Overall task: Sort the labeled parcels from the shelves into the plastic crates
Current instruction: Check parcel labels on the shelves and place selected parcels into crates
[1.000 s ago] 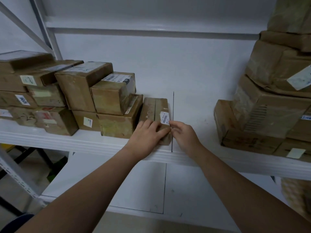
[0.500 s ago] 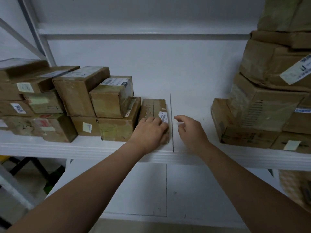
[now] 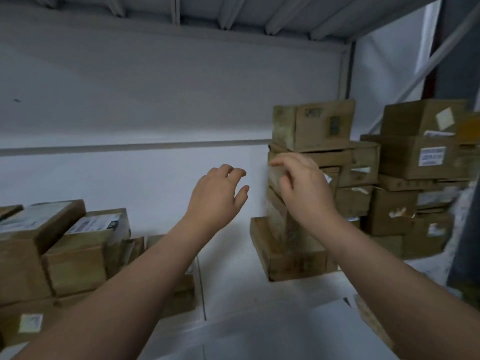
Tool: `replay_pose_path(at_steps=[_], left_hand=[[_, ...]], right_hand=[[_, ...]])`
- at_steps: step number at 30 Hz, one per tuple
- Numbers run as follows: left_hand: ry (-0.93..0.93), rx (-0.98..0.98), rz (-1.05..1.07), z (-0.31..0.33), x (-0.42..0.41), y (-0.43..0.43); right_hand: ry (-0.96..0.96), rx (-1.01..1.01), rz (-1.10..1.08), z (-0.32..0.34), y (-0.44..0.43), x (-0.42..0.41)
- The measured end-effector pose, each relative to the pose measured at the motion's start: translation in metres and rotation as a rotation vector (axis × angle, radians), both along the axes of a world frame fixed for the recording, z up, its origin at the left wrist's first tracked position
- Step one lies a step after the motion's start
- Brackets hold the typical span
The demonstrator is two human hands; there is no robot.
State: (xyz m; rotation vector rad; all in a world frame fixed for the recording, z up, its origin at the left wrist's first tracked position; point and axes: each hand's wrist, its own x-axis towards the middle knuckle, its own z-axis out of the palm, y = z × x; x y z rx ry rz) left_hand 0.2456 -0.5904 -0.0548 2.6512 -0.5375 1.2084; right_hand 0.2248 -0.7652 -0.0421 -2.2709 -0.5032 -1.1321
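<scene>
Nothing is being held: left hand point(image 3: 215, 196) and right hand point(image 3: 301, 188) are being raised mid-frame, fingers loosely curled, the right before the stacked parcels point(image 3: 324, 126) at centre right. On the shelf point(image 3: 233, 255) lower left, further parcels point(image 3: 78, 255) are being kept. No crates are being shown; sorting is judged largely outstanding.

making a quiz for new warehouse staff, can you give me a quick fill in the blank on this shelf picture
1. The left hand is raised above the shelf and holds ____.
2. The right hand is up in front of the tall stack of boxes on the ____ side of the shelf.
3. The colour of the shelf is ____.

Missing words: nothing; right; white
</scene>
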Motion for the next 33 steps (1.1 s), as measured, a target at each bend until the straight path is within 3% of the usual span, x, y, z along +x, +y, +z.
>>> replay_pose_path(at_steps=[5,10,15,19,25,30,33], left_hand=[[-0.010,-0.116,-0.102,0.027,0.010,-0.046],[0.058,-0.243,-0.133,0.059,0.031,-0.082],[0.205,-0.536,-0.253,0.096,0.049,-0.111],[0.267,-0.660,-0.334,0.106,0.051,-0.132],[-0.023,-1.048,-0.522,0.090,0.045,-0.152],[-0.080,-1.098,-0.651,0.079,0.031,-0.148],[-0.086,-1.117,-0.726,0.075,0.021,-0.145]], right_hand=[[-0.142,0.097,-0.111,0.027,-0.055,0.006],[-0.138,0.286,-0.142,0.052,-0.098,0.028],[0.103,0.410,-0.127,0.080,-0.111,0.058],[0.275,0.576,0.092,0.085,-0.110,0.060],[0.042,0.702,0.344,0.087,-0.103,0.051],[-0.011,0.601,0.511,0.081,-0.106,0.045],[0.016,0.638,0.658,0.082,-0.107,0.038]])
